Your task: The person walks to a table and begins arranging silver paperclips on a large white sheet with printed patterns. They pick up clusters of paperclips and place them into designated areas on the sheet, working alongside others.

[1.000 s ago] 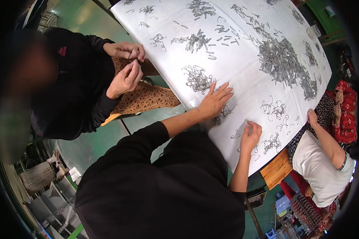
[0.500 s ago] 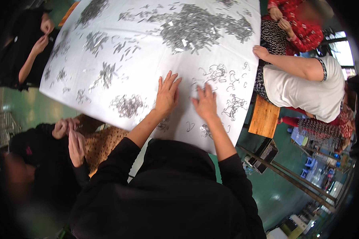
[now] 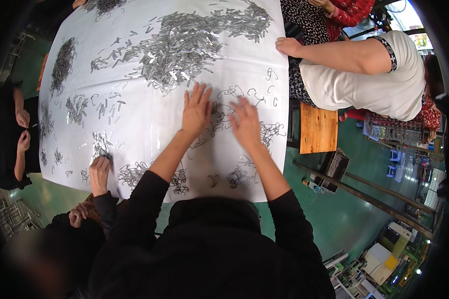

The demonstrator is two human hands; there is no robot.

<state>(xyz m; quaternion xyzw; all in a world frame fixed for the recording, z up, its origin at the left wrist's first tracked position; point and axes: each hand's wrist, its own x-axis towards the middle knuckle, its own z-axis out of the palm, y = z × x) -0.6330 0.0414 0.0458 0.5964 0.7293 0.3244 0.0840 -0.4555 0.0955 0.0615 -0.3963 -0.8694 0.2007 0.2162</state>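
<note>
My left hand (image 3: 196,110) lies palm down on the white-covered table (image 3: 154,114), fingers stretched, just below a large heap of small flat silvery strips (image 3: 179,50). Thin dark curved wire pieces (image 3: 218,117), like little hooks or loops, lie scattered between it and my right hand (image 3: 245,123). That right hand is palm down too, its fingers spread and a little blurred over the wire pieces. I see nothing held in either hand. More curved pieces (image 3: 270,133) lie to the right of it, and a small tangle (image 3: 239,177) rests near the table's front edge.
At the left, a co-worker's hand (image 3: 100,169) reaches into a small pile of strips (image 3: 101,144). Another person's hand (image 3: 288,46) rests on the right table edge. A wooden stool (image 3: 318,127) stands right of the table. More piles (image 3: 65,65) lie along the far left.
The view has shifted over the table. My hands have drawn closer together, with wire pieces now gathered between them. The co-worker at left has reached one hand onto the table.
</note>
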